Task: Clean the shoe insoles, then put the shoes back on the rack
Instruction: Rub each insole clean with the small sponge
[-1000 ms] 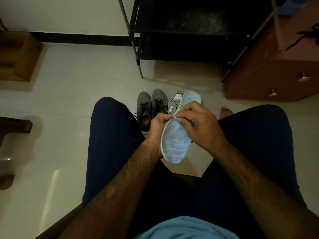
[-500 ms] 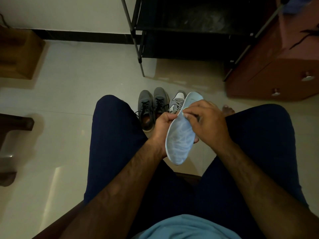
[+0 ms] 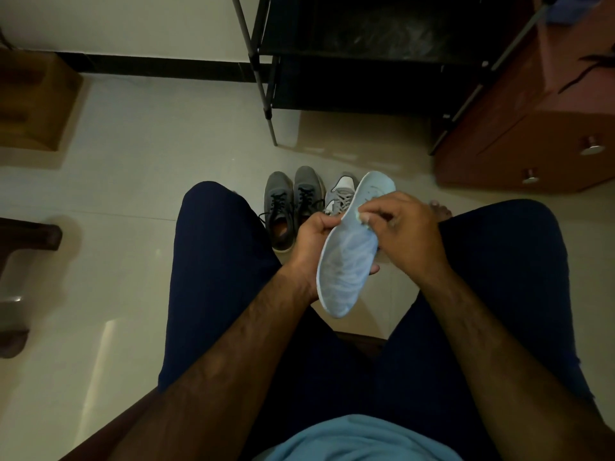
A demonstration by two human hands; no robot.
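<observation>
Step in hand: by the look of it, the cleaning stage; the person sits with a pale blue insole (image 3: pixel 346 261) held up between the knees, and no shoe is on the rack yet.
Left hand (image 3: pixel 312 241): closed on the insole's left edge, thumb on the upper face and fingers curled beneath, one fingertip showing past the right edge.
Right hand (image 3: pixel 402 234): fingers bunched tight on the insole's upper half, pinching what seems to be a small pale wipe or cloth; it is too small and hidden to name surely.
Insole position: tilted, toe end pointing away toward the shoes, heel end nearest the body, off the floor.
Grey pair (image 3: pixel 294 207): two dark grey lace-up trainers side by side on the tiled floor (image 3: pixel 139 181), just beyond the hands.
Third shoe (image 3: pixel 339 193): a lighter grey and white trainer, just beside the pair, partly hidden by the insole.
Shoe rack (image 3: pixel 366 61): black, open-framed, standing past the shoes; its visible shelves look bare.
Next move, as a judgement: rubbing along the rest of the insole's face toward the heel, the left hand bracing it against bending, then seating it back in its trainer.
</observation>
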